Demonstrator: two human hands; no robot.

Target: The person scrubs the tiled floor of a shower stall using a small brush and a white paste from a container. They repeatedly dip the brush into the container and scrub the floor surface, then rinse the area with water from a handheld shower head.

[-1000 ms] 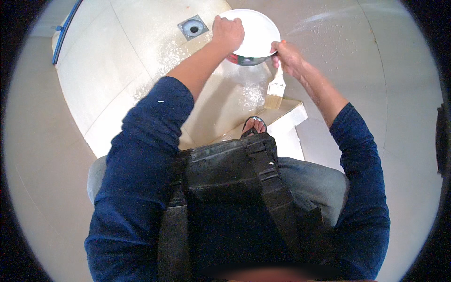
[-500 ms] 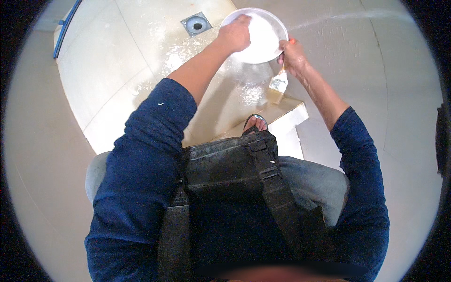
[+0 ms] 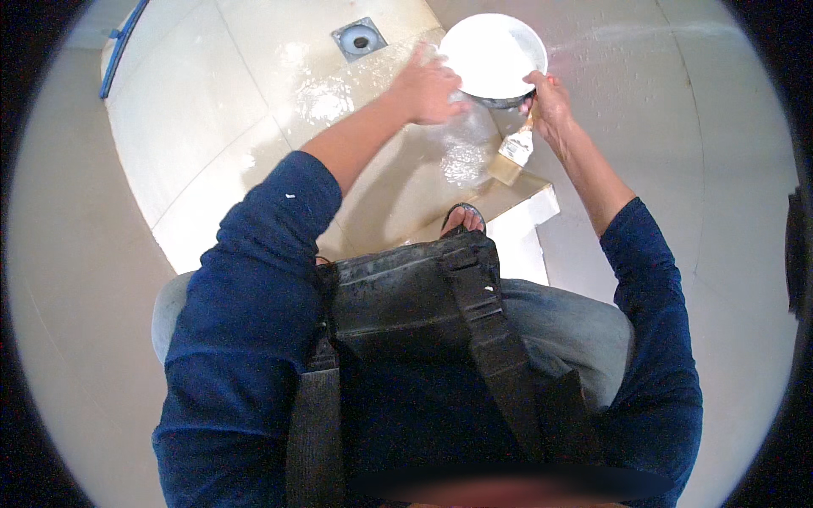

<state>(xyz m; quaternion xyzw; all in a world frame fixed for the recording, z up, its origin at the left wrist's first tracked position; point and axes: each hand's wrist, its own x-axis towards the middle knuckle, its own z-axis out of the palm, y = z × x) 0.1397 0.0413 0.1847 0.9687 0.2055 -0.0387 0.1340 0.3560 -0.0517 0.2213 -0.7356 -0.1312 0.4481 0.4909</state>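
Observation:
A round white bowl (image 3: 493, 55), its underside edge dark, is held up at the far middle with its inside facing me. My right hand (image 3: 550, 103) grips the rim on the right, thumb over the edge. The same hand also has a flat paintbrush (image 3: 513, 148), which hangs from the fingers with its pale bristles down. To the left of the bowl is my left hand (image 3: 429, 90), fingers spread and slightly blurred. It is close to the rim; whether the fingertips touch it I cannot tell.
Wet pale floor tiles (image 3: 203, 110) hold a square drain (image 3: 359, 40) left of the bowl. A low ledge (image 3: 542, 207) and my sandalled foot (image 3: 465, 219) are nearer me. A blue-handled tool (image 3: 118, 51) lies far left. A wall (image 3: 627, 135) rises on the right.
My left hand has come out of the bowl and opened beside it. The bowl has shifted right and tilted, showing its dark underside edge. The brush moved slightly right with my right hand.

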